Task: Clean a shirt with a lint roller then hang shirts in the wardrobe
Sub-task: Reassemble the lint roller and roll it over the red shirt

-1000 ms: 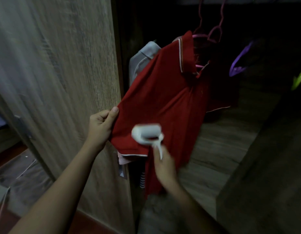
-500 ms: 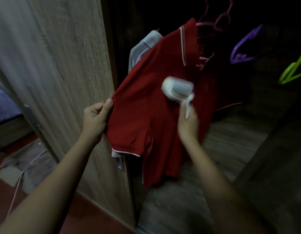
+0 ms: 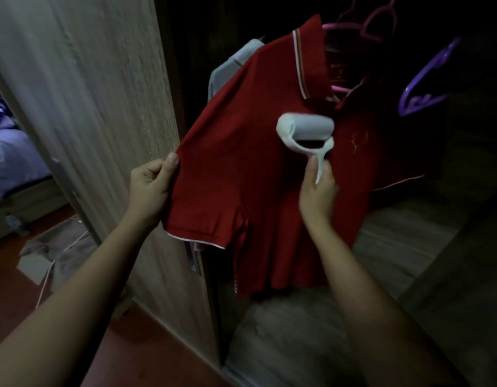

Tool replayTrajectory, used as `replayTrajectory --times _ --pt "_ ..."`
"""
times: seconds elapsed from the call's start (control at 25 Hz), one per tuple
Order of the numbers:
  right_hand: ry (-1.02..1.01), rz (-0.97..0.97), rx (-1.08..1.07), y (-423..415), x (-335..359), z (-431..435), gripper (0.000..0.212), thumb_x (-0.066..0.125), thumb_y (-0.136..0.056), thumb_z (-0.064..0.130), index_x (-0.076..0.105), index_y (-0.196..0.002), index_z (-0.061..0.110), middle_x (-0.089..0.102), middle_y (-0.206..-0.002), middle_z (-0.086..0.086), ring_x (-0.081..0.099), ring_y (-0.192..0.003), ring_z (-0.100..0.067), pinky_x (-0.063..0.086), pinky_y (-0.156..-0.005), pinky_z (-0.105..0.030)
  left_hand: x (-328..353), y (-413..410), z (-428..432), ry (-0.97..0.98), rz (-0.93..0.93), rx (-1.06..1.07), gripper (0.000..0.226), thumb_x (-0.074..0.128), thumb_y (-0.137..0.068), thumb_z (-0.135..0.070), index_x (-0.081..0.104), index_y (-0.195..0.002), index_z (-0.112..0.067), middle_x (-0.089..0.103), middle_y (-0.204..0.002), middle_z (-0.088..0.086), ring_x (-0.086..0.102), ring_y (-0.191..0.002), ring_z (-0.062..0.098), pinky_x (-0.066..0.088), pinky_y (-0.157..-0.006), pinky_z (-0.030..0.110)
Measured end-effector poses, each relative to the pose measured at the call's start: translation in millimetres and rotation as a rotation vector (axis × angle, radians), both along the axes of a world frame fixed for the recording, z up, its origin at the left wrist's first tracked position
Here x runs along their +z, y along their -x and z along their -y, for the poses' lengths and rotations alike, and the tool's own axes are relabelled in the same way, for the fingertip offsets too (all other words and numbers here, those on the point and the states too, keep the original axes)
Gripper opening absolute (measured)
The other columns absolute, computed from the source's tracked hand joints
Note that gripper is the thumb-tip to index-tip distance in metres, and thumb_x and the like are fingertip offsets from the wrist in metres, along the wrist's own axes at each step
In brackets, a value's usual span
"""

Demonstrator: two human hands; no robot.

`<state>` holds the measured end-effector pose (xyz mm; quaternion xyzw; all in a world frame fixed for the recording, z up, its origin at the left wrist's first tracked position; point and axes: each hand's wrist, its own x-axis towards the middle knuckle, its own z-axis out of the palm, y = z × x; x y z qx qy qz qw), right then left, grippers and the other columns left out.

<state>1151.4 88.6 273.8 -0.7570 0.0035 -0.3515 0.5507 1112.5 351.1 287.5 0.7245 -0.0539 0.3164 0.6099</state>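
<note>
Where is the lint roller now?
Head view, right of centre: the lint roller, held by the right hand, lies on the red shirt below its collar.

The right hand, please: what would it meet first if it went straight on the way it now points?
Probably the collar of the red shirt: the right hand aims the lint roller up the chest toward it, though depth is unclear.

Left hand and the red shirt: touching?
Touching. The head view shows the left hand pinching the sleeve edge of the red shirt, with the thumb lying flat on the fabric and no gap.
</note>
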Motion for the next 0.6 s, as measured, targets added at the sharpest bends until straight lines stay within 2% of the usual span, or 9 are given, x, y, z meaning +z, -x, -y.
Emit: replayTrajectory --times 0.04,0.12,0.16,0.24,0.28,0.36,0.44,0.52,0.6 --pt "0.005 0.019 0.014 -2.0 -1.4 -3.1 0.030 0.042 -0.097 0.028 0.054 -0.086 0.002 0.046 -0.057 0.007 0.045 -0.049 -0.008 0.025 -0.051 -0.026 0.4 0.7 0.5 0.012 -0.009 0.001 0.044 0.053 -0.089 -0.042 0.056 -0.059 -0.010 0.049 -0.045 -0.013 0.040 -0.046 -0.001 0.034 -0.044 0.017" --pt "0.029 -0.069 0.054 3.2 -41.1 -12.2 0.028 0.043 -0.097 0.029 0.055 -0.089 0.005 0.051 -0.058 0.000 0.048 -0.047 -0.005 0.026 -0.051 -0.027 2.6 1.5 2.2 0.018 -0.021 0.001 0.044 0.053 -0.088 -0.044 0.055 -0.059 -0.011 0.047 -0.045 -0.013 0.039 -0.046 0.001 0.032 -0.044 0.018" --pt "0.045 -0.147 0.072 7.6 -74.4 -17.8 0.028 0.044 -0.097 0.031 0.057 -0.091 0.007 0.056 -0.061 -0.005 0.053 -0.050 -0.015 0.030 -0.052 -0.029 3.0 1.4 2.3 0.008 -0.028 0.011 0.044 0.053 -0.089 -0.042 0.055 -0.060 -0.009 0.046 -0.045 -0.013 0.038 -0.046 0.001 0.031 -0.045 0.019" --pt "0.084 -0.354 0.088 18.0 -142.2 -25.6 0.031 0.043 -0.095 0.036 0.059 -0.099 0.009 0.065 -0.070 -0.017 0.064 -0.064 -0.033 0.043 -0.055 -0.034 2.1 -0.1 1.6 -0.012 -0.031 0.031 0.047 0.052 -0.092 -0.036 0.055 -0.062 -0.001 0.046 -0.046 -0.013 0.038 -0.046 0.001 0.031 -0.045 0.018" --pt "0.108 -0.484 0.082 21.3 -171.7 -28.4 0.035 0.042 -0.095 0.038 0.059 -0.104 0.009 0.068 -0.079 -0.022 0.066 -0.073 -0.038 0.048 -0.062 -0.039 0.4 -0.8 0.2 -0.018 -0.030 0.038 0.050 0.052 -0.092 -0.037 0.055 -0.064 0.005 0.047 -0.048 -0.012 0.038 -0.046 0.002 0.031 -0.045 0.018" --pt "0.150 -0.747 0.062 19.9 -215.4 -29.4 0.041 0.042 -0.095 0.041 0.057 -0.116 0.009 0.068 -0.097 -0.027 0.065 -0.091 -0.042 0.049 -0.075 -0.040 -1.3 -2.5 -2.3 -0.036 -0.015 0.039 0.062 0.052 -0.088 -0.045 0.053 -0.067 0.014 0.048 -0.055 0.004 0.040 -0.050 0.009 0.032 -0.047 0.021" --pt "0.266 -0.954 0.085 17.4 -241.2 -25.1 0.046 0.044 -0.094 0.043 0.056 -0.122 0.008 0.065 -0.112 -0.023 0.062 -0.103 -0.038 0.047 -0.084 -0.036 -0.4 -2.1 -3.1 -0.055 -0.003 0.031 0.072 0.052 -0.082 -0.052 0.052 -0.071 0.019 0.048 -0.064 0.013 0.041 -0.055 0.017 0.033 -0.047 0.022" --pt "0.348 -1.034 0.140 18.9 -250.6 -21.1 0.048 0.044 -0.093 0.045 0.056 -0.120 0.007 0.064 -0.116 -0.019 0.061 -0.106 -0.034 0.046 -0.086 -0.032 0.6 -1.2 -2.8 -0.064 0.008 0.032 0.074 0.051 -0.081 -0.053 0.052 -0.072 0.020 0.048 -0.065 0.015 0.040 -0.055 0.017 0.033 -0.047 0.022" --pt "0.328 -0.965 0.158 22.3 -239.0 -17.0 0.040 0.048 -0.092 0.039 0.058 -0.113 0.007 0.067 -0.109 -0.018 0.063 -0.100 -0.033 0.047 -0.079 -0.032 2.2 -0.4 -1.8 -0.070 0.005 0.030 0.069 0.051 -0.085 -0.049 0.054 -0.072 0.019 0.049 -0.063 0.013 0.042 -0.053 0.016 0.035 -0.046 0.021"
